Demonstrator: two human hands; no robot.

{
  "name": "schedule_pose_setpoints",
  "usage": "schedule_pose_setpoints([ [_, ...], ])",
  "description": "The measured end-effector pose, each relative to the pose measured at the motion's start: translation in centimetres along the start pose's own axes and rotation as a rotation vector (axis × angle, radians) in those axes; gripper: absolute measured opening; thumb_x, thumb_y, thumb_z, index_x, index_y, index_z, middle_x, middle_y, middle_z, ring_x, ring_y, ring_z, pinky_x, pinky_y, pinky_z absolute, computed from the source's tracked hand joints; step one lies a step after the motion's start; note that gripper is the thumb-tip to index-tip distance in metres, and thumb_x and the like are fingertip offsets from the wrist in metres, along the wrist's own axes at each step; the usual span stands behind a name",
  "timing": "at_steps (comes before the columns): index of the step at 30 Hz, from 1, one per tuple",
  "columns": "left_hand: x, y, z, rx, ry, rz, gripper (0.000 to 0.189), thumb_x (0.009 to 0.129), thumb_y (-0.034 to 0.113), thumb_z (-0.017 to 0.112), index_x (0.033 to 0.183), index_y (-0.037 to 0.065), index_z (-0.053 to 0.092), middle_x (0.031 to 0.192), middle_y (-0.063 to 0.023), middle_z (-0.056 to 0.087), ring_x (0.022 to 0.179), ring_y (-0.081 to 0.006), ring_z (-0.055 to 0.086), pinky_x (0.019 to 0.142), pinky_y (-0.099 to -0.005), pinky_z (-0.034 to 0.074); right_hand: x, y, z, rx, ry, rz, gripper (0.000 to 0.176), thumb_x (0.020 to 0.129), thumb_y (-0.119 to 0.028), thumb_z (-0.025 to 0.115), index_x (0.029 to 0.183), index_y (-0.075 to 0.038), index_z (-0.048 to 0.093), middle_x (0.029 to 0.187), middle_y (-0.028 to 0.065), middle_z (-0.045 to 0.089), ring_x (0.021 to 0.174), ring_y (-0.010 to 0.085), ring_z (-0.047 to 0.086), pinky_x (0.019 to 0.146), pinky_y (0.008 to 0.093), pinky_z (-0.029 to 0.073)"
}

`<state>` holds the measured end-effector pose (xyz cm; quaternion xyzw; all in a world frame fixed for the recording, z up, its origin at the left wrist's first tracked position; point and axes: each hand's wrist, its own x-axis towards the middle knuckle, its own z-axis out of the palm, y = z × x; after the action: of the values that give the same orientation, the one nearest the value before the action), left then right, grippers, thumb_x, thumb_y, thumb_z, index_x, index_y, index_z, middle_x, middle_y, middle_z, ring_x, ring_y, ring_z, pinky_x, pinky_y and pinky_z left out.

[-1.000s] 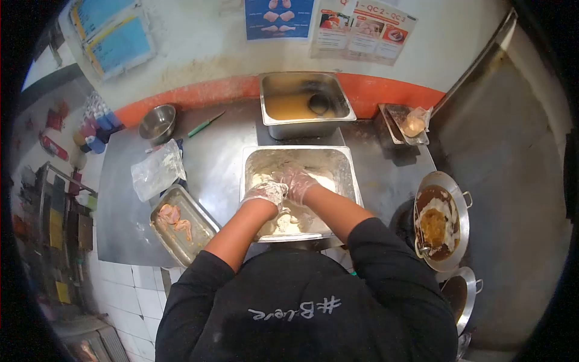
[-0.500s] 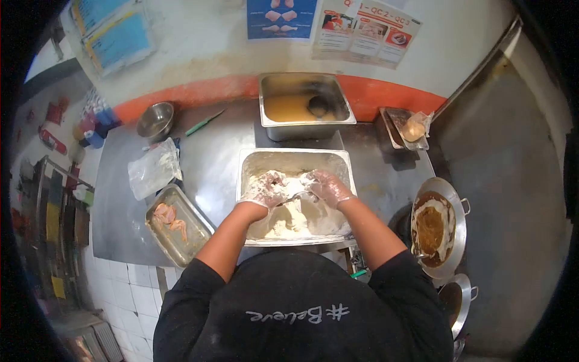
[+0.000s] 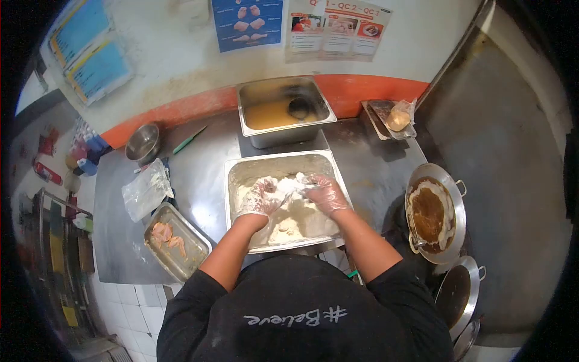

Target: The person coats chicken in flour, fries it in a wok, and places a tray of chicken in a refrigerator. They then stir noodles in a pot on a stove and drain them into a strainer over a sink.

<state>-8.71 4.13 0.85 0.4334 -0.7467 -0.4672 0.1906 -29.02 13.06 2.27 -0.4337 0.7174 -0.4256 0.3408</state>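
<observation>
Both hands wear clear plastic gloves dusted with flour and work inside a deep steel pan [image 3: 339,232] of white flour [image 3: 286,229]. My left hand [image 3: 260,198] is closed on the left end of a flour-coated chicken piece [image 3: 288,184]. From the other side my right hand [image 3: 327,193] grips the same piece, its fingers bent around the right end. The piece is held just above the flour; its exact cut is hidden by the coating and fingers. To the left, a shallow steel tray [image 3: 197,228] carries raw chicken [image 3: 166,234].
Behind the pan stands a steel container [image 3: 283,134] of yellowish liquid with a dark round object. A bowl [image 3: 143,143], green-handled knife [image 3: 190,140] and plastic bag [image 3: 146,192] lie left. Pans of brown oil [image 3: 429,211] stand right, below a small tray [image 3: 377,123] holding a bagged item.
The view has shifted slightly, so the scene sits further left. Both hands stay together over the flour, with the white-coated piece now showing more plainly between them.
</observation>
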Motion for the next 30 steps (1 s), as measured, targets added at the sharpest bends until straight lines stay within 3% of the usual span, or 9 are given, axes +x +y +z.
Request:
schedule_pose_setpoints([
  [1,-0.1,-0.4,-0.1,0.001,-0.005,0.006,0.042,0.087,0.015,0.07,0.126,0.007,0.056,0.114,-0.015,0.065,0.107,-0.027,0.062,0.096,-0.0364,0.049,0.4,0.3,-1.2,0.0,0.008,0.001,0.014,0.085,-0.01,0.071,0.097,-0.002,0.072,0.081,0.0065,0.072,0.073,0.0198,0.07,0.07,0.0324,0.056],
  [3,-0.4,-2.0,-0.8,0.306,-0.158,0.103,0.037,0.09,0.014,0.068,0.124,0.004,0.059,0.115,-0.0162,0.066,0.108,-0.0293,0.063,0.097,-0.0368,0.048,1.2,1.0,-3.2,-1.164,-0.234,-0.244,0.013,0.08,-0.005,0.065,0.089,-0.009,0.074,0.082,0.0141,0.071,0.083,0.0275,0.071,0.077,0.0378,0.058],
  [4,-0.8,-1.7,-1.2,0.305,-0.244,0.05,0.038,0.089,0.011,0.066,0.126,0.006,0.06,0.117,-0.017,0.067,0.11,-0.0304,0.063,0.098,-0.0372,0.048,0.1,-0.5,-3.1,-1.326,-0.239,-0.316,0.014,0.078,-0.006,0.064,0.086,-0.01,0.075,0.087,0.0188,0.071,0.087,0.0343,0.07,0.078,0.0404,0.058],
  [13,-1.1,-3.1,-1.0,0.728,-0.43,0.234,0.04,0.083,0.016,0.068,0.122,0.008,0.065,0.128,-0.0202,0.062,0.121,-0.0331,0.059,0.105,-0.0396,0.045,-1.1,-0.4,-4.3,-1.293,-0.155,-0.31,0.011,0.076,-0.009,0.067,0.083,-0.006,0.075,0.087,0.0186,0.072,0.086,0.0327,0.071,0.077,0.0403,0.058],
  [15,-1.3,-1.3,-1.2,0.731,-0.482,0.119,0.054,0.072,-0.007,0.065,0.124,0.007,0.062,0.13,-0.0174,0.06,0.124,-0.0322,0.056,0.108,-0.0356,0.043,-1.1,0.1,-6.3,-0.989,-0.096,-0.344,0.014,0.075,-0.009,0.067,0.084,-0.011,0.076,0.085,0.02,0.07,0.085,0.0378,0.069,0.079,0.0456,0.055],
  [19,-1.0,-2.3,-0.7,0.693,-0.452,0.107,0.033,0.085,0.01,0.068,0.117,0.005,0.063,0.12,-0.0189,0.064,0.111,-0.0334,0.062,0.099,-0.0376,0.05,-5.9,-4.8,-15.0,-0.319,0.128,-0.335,0.012,0.08,-0.012,0.067,0.089,-0.008,0.075,0.091,0.0192,0.07,0.083,0.0353,0.068,0.078,0.0438,0.055],
  [21,-0.7,-4.2,-0.1,0.688,-0.432,0.058,0.034,0.088,0.02,0.068,0.117,0.004,0.064,0.118,-0.02,0.065,0.11,-0.0343,0.063,0.096,-0.0391,0.051,-5.8,-1.3,-20.8,0.589,0.195,0.079,0.01,0.081,-0.011,0.068,0.089,-0.007,0.073,0.094,0.0179,0.07,0.085,0.0302,0.069,0.079,0.0405,0.055],
  [25,-2.5,3.2,1.1,0.732,-0.273,-0.154,0.049,0.09,0.042,0.067,0.118,0.003,0.064,0.116,-0.0229,0.068,0.108,-0.0371,0.065,0.092,-0.0424,0.052,-10.4,3.8,-31.7,-0.651,0.507,-0.029,0.012,0.082,-0.008,0.064,0.088,-0.006,0.074,0.091,0.0178,0.07,0.087,0.0292,0.07,0.078,0.0385,0.054],
  [30,-2.4,3.3,2.1,0.81,-0.253,-0.163,0.054,0.088,0.045,0.068,0.123,0.005,0.063,0.115,-0.0205,0.069,0.108,-0.0372,0.065,0.093,-0.0424,0.051,-11.5,17.4,-39.4,-0.938,0.563,0.33,0.014,0.081,-0.015,0.065,0.084,-0.004,0.074,0.087,0.0229,0.07,0.08,0.0366,0.068,0.076,0.0455,0.052],
])
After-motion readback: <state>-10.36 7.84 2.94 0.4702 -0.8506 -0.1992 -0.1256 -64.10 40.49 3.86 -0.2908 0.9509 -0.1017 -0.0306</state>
